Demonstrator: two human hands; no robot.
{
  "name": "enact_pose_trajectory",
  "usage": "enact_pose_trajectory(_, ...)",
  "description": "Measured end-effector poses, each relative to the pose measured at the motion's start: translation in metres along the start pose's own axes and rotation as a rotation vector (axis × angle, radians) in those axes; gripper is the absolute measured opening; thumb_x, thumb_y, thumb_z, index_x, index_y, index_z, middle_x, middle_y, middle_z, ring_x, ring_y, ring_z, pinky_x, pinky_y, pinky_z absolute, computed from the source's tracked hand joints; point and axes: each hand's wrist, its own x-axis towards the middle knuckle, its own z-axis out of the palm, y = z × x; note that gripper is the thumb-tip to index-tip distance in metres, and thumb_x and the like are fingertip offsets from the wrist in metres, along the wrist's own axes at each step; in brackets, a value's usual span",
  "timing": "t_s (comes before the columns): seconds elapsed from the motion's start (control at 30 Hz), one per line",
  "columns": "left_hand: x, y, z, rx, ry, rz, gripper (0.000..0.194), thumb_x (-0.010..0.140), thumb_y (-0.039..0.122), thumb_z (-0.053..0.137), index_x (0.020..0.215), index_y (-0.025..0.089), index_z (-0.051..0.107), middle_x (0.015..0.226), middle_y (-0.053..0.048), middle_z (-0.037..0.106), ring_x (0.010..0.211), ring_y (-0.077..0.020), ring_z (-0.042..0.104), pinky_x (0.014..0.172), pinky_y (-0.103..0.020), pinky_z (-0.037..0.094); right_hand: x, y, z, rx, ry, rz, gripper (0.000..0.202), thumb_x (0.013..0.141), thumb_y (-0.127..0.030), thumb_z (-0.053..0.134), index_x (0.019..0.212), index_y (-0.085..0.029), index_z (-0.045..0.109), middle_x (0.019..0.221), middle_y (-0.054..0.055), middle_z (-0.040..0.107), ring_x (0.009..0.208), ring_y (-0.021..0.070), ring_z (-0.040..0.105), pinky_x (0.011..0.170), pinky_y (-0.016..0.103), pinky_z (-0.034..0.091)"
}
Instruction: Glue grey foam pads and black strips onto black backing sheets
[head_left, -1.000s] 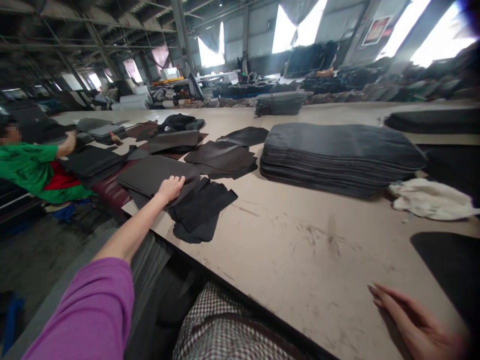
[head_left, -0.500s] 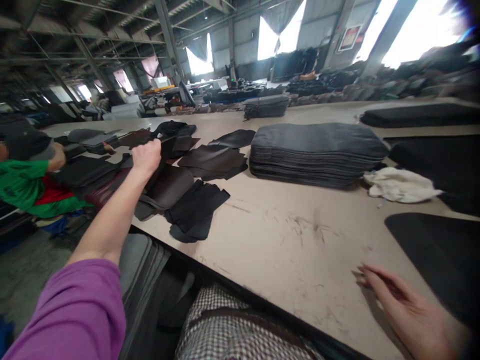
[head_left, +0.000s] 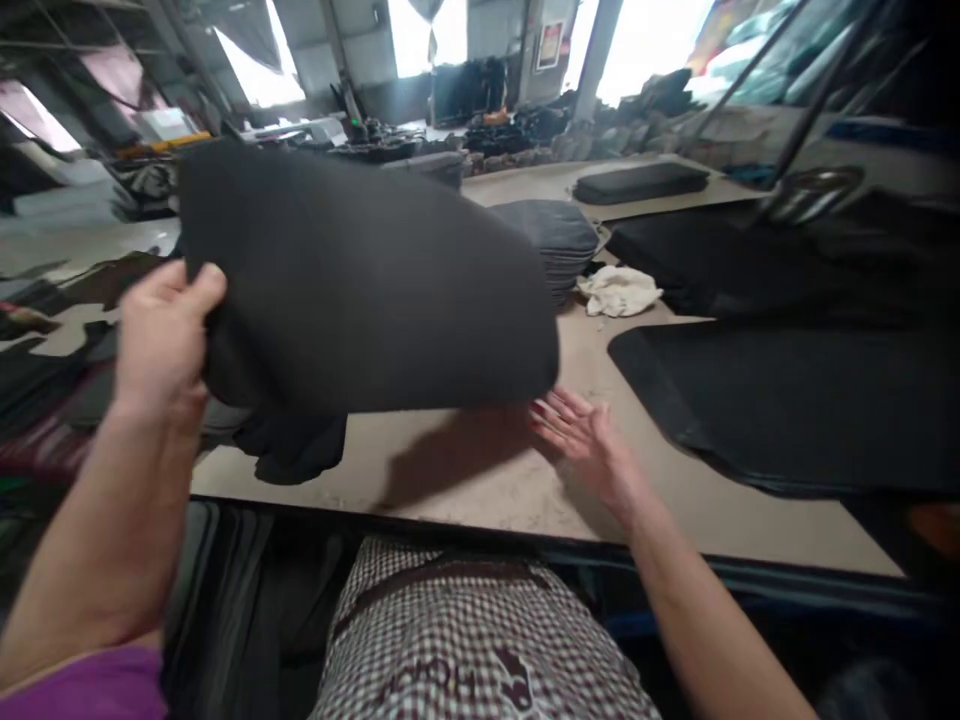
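A large dark grey sheet (head_left: pixel 375 290) with rounded corners, leather-like, is held up over the table. My left hand (head_left: pixel 161 345) pinches its left edge, thumb on the near face. My right hand (head_left: pixel 585 440) is open below the sheet's lower right corner, fingers stretched toward it; whether they touch it, I cannot tell. Under the sheet's left part lies a small heap of black cut pieces (head_left: pixel 300 450), partly hidden. A stack of grey sheets (head_left: pixel 559 240) shows behind the raised sheet's right end.
A crumpled white cloth (head_left: pixel 621 291) lies beside the stack. Dark flat sheets (head_left: pixel 795 400) cover the right of the tan table (head_left: pixel 480 480), with another dark stack (head_left: pixel 641 183) farther back. More dark pieces are at left. The table's front edge runs close to my checked apron (head_left: pixel 480 640).
My left hand has brought the dark sheet up from the pieces at left, in front of me. My right hand has opened and come to the sheet's right corner. The view has turned right.
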Motion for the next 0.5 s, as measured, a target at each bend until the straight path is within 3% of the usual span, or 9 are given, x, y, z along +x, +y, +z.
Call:
enact_pose_trajectory(0.07, -0.048, -0.049, 0.035, -0.023, -0.101, -0.164, 0.036, 0.076, 0.047, 0.082, 0.093, 0.019, 0.068, 0.090, 0.001, 0.074, 0.085, -0.0163, 0.069, 0.080, -0.030, 0.061, -0.010, 0.003, -0.013, 0.029, 0.134, 0.014, 0.080, 0.091, -0.085, 0.048, 0.143, -0.024, 0.058, 0.138, 0.014, 0.068, 0.128, 0.0362, 0.066, 0.097, 0.054, 0.062)
enact_pose_trajectory(0.1, -0.073, -0.074, 0.049, -0.036, -0.118, -0.266, 0.039, 0.075, 0.047, 0.081, 0.099, 0.019, 0.069, 0.092, 0.001, 0.075, 0.085, -0.0163, 0.070, 0.081, -0.030, 0.060, -0.016, 0.007, -0.023, 0.027, 0.210, 0.028, 0.077, 0.089, -0.080, 0.059, 0.142, -0.024, 0.059, 0.133, 0.014, 0.071, 0.123, 0.0364, 0.068, 0.097, 0.053, 0.063)
enact_pose_trajectory(0.17, -0.117, -0.121, 0.071, -0.010, -0.283, -0.395, 0.042, 0.081, 0.052, 0.073, 0.106, 0.018, 0.070, 0.096, -0.003, 0.077, 0.088, -0.0196, 0.072, 0.083, -0.032, 0.060, -0.028, 0.017, -0.043, -0.002, 0.323, 0.078, 0.074, 0.079, -0.064, 0.081, 0.137, -0.024, 0.061, 0.123, 0.012, 0.075, 0.115, 0.0360, 0.072, 0.097, 0.052, 0.062)
enact_pose_trajectory(0.27, -0.154, -0.169, 0.080, 0.266, -0.501, -0.331, 0.040, 0.092, 0.053, 0.060, 0.109, 0.019, 0.072, 0.103, -0.009, 0.078, 0.099, -0.0264, 0.073, 0.088, -0.038, 0.059, -0.042, 0.036, -0.070, -0.158, 0.329, 0.140, 0.073, 0.070, -0.057, 0.089, 0.129, -0.023, 0.062, 0.118, 0.011, 0.077, 0.108, 0.0347, 0.074, 0.097, 0.054, 0.061)
enact_pose_trajectory(0.37, -0.158, -0.179, 0.074, 0.716, -0.567, -0.110, 0.040, 0.098, 0.048, 0.054, 0.124, 0.021, 0.069, 0.112, -0.013, 0.075, 0.109, -0.0326, 0.070, 0.093, -0.044, 0.057, -0.044, 0.051, -0.082, -0.508, 0.305, 0.082, 0.068, 0.077, -0.056, 0.081, 0.132, -0.022, 0.062, 0.115, 0.012, 0.077, 0.108, 0.0343, 0.073, 0.101, 0.057, 0.057)
enact_pose_trajectory(0.43, -0.157, -0.168, 0.074, 0.954, -0.539, 0.085, 0.050, 0.099, 0.043, 0.055, 0.143, 0.019, 0.057, 0.125, -0.019, 0.070, 0.120, -0.0371, 0.065, 0.097, -0.050, 0.055, -0.042, 0.057, -0.080, -0.782, 0.343, 0.044, 0.066, 0.081, -0.053, 0.074, 0.138, -0.022, 0.060, 0.113, 0.012, 0.075, 0.107, 0.0356, 0.071, 0.100, 0.060, 0.055)
enact_pose_trajectory(0.5, -0.162, -0.151, 0.083, 1.022, -0.550, 0.300, 0.063, 0.101, 0.042, 0.054, 0.156, 0.015, 0.044, 0.141, -0.024, 0.061, 0.133, -0.0387, 0.057, 0.106, -0.052, 0.050, -0.039, 0.059, -0.074, -0.974, 0.375, 0.014, 0.064, 0.086, -0.049, 0.068, 0.143, -0.022, 0.058, 0.118, 0.014, 0.072, 0.110, 0.0370, 0.069, 0.099, 0.062, 0.054)
